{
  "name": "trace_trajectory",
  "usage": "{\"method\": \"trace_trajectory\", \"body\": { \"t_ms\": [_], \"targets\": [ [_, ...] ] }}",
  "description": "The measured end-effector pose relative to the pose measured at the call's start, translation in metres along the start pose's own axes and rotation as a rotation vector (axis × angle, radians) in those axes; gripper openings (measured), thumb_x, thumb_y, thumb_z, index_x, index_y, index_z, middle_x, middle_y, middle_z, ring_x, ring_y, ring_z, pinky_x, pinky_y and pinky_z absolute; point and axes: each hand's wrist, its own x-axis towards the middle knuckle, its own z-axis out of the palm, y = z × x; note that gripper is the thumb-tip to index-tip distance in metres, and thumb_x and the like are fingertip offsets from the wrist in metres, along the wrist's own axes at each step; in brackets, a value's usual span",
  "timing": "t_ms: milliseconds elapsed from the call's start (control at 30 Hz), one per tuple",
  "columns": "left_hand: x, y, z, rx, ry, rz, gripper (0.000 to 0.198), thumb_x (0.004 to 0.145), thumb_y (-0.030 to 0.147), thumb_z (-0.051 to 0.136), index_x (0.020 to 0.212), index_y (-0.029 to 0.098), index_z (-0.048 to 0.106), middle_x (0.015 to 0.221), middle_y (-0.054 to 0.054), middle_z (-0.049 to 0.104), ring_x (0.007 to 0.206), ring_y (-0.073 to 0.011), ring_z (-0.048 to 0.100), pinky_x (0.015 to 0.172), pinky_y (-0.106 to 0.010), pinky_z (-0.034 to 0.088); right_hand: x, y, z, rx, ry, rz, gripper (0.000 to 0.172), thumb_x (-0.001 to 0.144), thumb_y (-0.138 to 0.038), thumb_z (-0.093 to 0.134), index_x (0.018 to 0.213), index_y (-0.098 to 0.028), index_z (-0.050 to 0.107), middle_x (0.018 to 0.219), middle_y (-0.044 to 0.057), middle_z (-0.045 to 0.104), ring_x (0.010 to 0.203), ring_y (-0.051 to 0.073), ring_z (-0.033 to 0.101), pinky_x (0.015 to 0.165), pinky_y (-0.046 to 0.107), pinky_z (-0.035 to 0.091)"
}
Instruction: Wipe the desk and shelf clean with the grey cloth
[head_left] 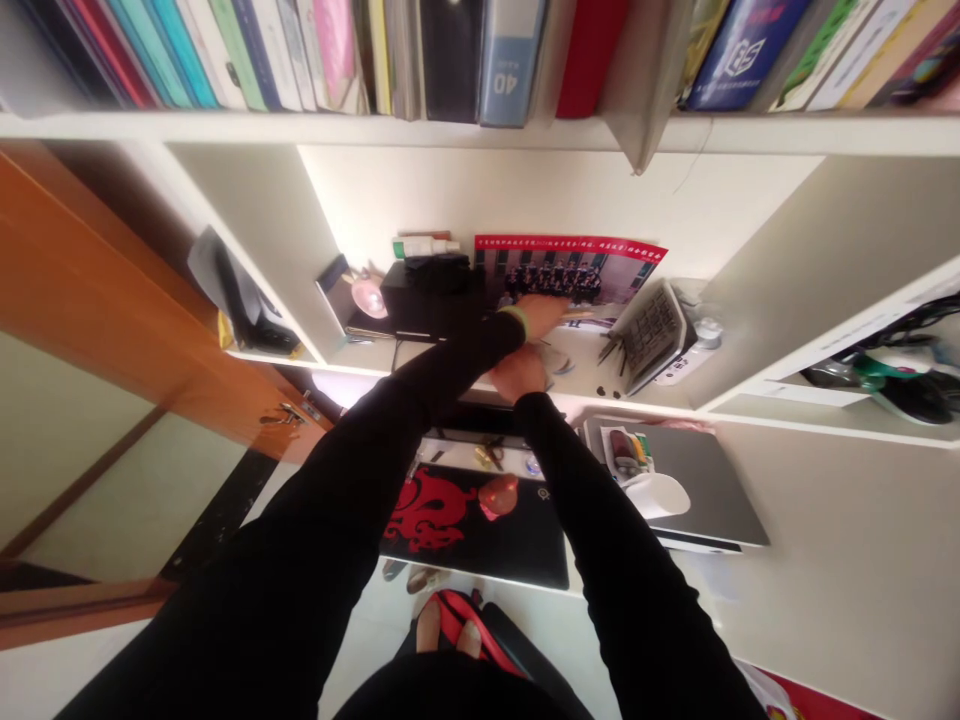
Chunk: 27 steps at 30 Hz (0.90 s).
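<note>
Both arms, in black sleeves, reach up to the middle shelf. My left hand [545, 314], with a yellowish band at the wrist, lies over the lower part of a group photo [600, 262] with a red top strip. Its fingers point right, and what they hold, if anything, cannot be made out. Just below it, my right hand [519, 373] is at the shelf's front edge beside a small pale item [556, 360]; its fingers are mostly hidden. A black box [427, 298] sits left of the hands, and a tilted calendar [651, 335] stands to their right.
Books [504, 65] line the shelf above. Below is a desk with a black and red mat [480, 525], and a grey laptop [697, 475] carrying a white cup-like object [660, 495]. An orange wooden door frame [112, 270] is at left, and cables [919, 350] are at right.
</note>
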Motion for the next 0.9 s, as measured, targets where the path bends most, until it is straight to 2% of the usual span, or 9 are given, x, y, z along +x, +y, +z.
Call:
{"method": "trace_trajectory", "body": {
  "t_ms": [100, 200, 267, 400, 500, 667, 800, 900],
  "targets": [
    [-0.015, -0.009, -0.007, 0.015, -0.013, -0.029, 0.037, 0.115, 0.028, 0.051, 0.144, 0.011, 0.066, 0.138, -0.021, 0.076, 0.131, -0.0319, 0.075, 0.107, -0.039, 0.057, -0.003, 0.008, -0.009, 0.021, 0.002, 0.042, 0.045, 0.108, -0.024, 0.045, 0.124, -0.007, 0.083, 0.126, 0.024, 0.079, 0.126, 0.037, 0.066, 0.111, 0.048, 0.049],
    [-0.038, -0.014, -0.015, 0.019, -0.020, -0.054, 0.037, 0.114, 0.025, 0.051, 0.146, 0.011, 0.064, 0.140, -0.021, 0.075, 0.132, -0.0312, 0.074, 0.108, -0.038, 0.056, -0.003, 0.028, -0.014, 0.023, 0.018, 0.075, 0.047, 0.106, -0.022, 0.045, 0.139, -0.010, 0.077, 0.143, 0.022, 0.073, 0.132, 0.034, 0.064, 0.112, 0.045, 0.050],
    [-0.054, -0.013, -0.021, 0.005, -0.009, -0.039, 0.038, 0.115, 0.026, 0.052, 0.148, 0.011, 0.062, 0.142, -0.020, 0.075, 0.133, -0.0304, 0.073, 0.109, -0.037, 0.055, 0.000, 0.041, -0.012, 0.001, 0.042, 0.136, 0.051, 0.106, -0.021, 0.044, 0.145, -0.008, 0.073, 0.149, 0.024, 0.070, 0.134, 0.035, 0.063, 0.112, 0.046, 0.050],
    [-0.074, -0.004, -0.026, -0.054, 0.029, 0.001, 0.039, 0.116, 0.030, 0.050, 0.150, 0.013, 0.058, 0.148, -0.016, 0.073, 0.133, -0.0280, 0.073, 0.109, -0.036, 0.055, 0.010, 0.053, -0.002, -0.042, 0.063, 0.203, 0.053, 0.106, -0.021, 0.044, 0.148, 0.001, 0.069, 0.143, 0.031, 0.071, 0.134, 0.040, 0.063, 0.114, 0.051, 0.049],
    [-0.082, -0.003, -0.021, -0.137, 0.055, -0.053, 0.038, 0.117, 0.030, 0.049, 0.149, 0.011, 0.058, 0.143, -0.017, 0.075, 0.133, -0.0287, 0.073, 0.108, -0.036, 0.055, 0.012, 0.050, -0.001, -0.048, 0.047, 0.227, 0.055, 0.107, -0.022, 0.044, 0.149, 0.002, 0.067, 0.142, 0.031, 0.071, 0.135, 0.039, 0.063, 0.114, 0.050, 0.048],
    [-0.099, -0.009, 0.000, -0.199, 0.091, -0.166, 0.036, 0.117, 0.034, 0.047, 0.145, 0.014, 0.059, 0.139, -0.016, 0.077, 0.130, -0.0281, 0.075, 0.106, -0.035, 0.056, 0.007, 0.047, -0.008, -0.043, -0.007, 0.223, 0.054, 0.109, -0.026, 0.038, 0.141, -0.002, 0.074, 0.145, 0.029, 0.069, 0.136, 0.038, 0.061, 0.114, 0.048, 0.048],
    [-0.128, -0.014, 0.014, -0.170, 0.089, -0.206, 0.036, 0.117, 0.035, 0.047, 0.144, 0.014, 0.060, 0.135, -0.017, 0.078, 0.130, -0.0285, 0.075, 0.105, -0.034, 0.055, 0.006, 0.048, -0.007, -0.052, 0.003, 0.222, 0.054, 0.108, -0.027, 0.038, 0.138, -0.003, 0.076, 0.138, 0.030, 0.072, 0.130, 0.039, 0.063, 0.109, 0.050, 0.049],
    [-0.158, -0.021, 0.017, -0.129, 0.057, -0.227, 0.037, 0.118, 0.038, 0.044, 0.142, 0.015, 0.060, 0.131, -0.016, 0.078, 0.122, -0.0290, 0.078, 0.098, -0.034, 0.056, 0.006, 0.051, -0.002, -0.076, 0.008, 0.225, 0.055, 0.109, -0.029, 0.037, 0.131, -0.002, 0.079, 0.132, 0.030, 0.073, 0.127, 0.040, 0.063, 0.108, 0.050, 0.049]
  ]
}}
